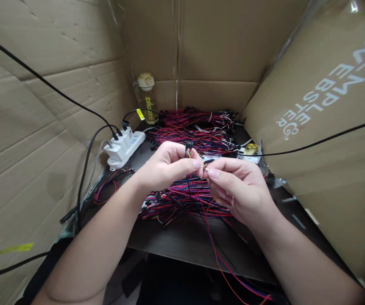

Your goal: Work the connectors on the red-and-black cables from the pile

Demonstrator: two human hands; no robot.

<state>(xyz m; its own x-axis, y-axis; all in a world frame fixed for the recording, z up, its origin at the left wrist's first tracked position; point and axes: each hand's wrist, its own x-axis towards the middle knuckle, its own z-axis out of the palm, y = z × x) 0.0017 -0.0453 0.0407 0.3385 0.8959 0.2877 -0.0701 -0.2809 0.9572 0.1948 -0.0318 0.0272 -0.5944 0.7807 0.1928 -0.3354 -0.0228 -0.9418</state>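
**Both hands pinched on one wire lead, connector up**

Left hand (166, 167) pinches a thin red, blue and black wire lead (198, 199) just below its small black plastic connector (189, 145); connector stands above the fingertips, long axis near upright. Right hand (236, 188) closes thumb and forefinger on the same lead, just beside the left pinch and a little lower. Lead hangs down from both grips toward the person. Behind and below the grips: heaps of similar red-blue wire bundles (198, 127) on the dark tabletop (182, 241). Left of the grips, a white power strip (123, 148).
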